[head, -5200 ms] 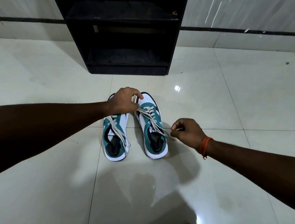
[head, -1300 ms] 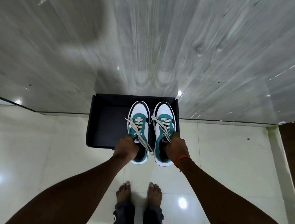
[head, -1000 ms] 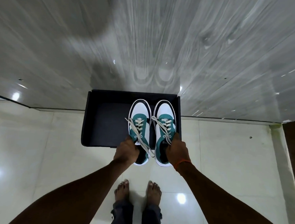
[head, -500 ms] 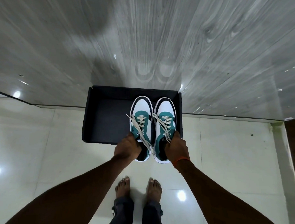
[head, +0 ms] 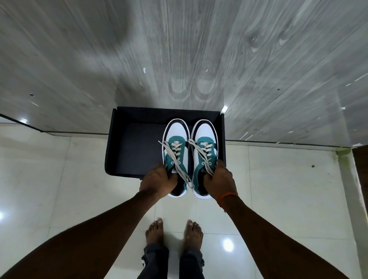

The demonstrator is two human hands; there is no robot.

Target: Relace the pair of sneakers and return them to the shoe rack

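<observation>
Two white and teal sneakers with pale laces are held side by side over the right half of the black shoe rack's top [head: 136,150]. My left hand [head: 158,180] grips the heel of the left sneaker [head: 175,147]. My right hand [head: 219,181], an orange band at its wrist, grips the heel of the right sneaker [head: 205,146]. Loose lace ends trail across both tongues and hang between the shoes. The heels jut past the rack's front edge, and I cannot tell whether the soles touch the top.
The rack stands against a grey wood-grain wall [head: 183,44] on a glossy white tiled floor [head: 50,175]. My bare feet [head: 175,231] stand just in front of the rack. A dark brown panel [head: 367,168] shows at the far right.
Five seconds ago the sneakers lay on the floor with my hands at the right sneaker's laces. Since then I stood and lifted them. Over the last second they edged slightly forward over the rack.
</observation>
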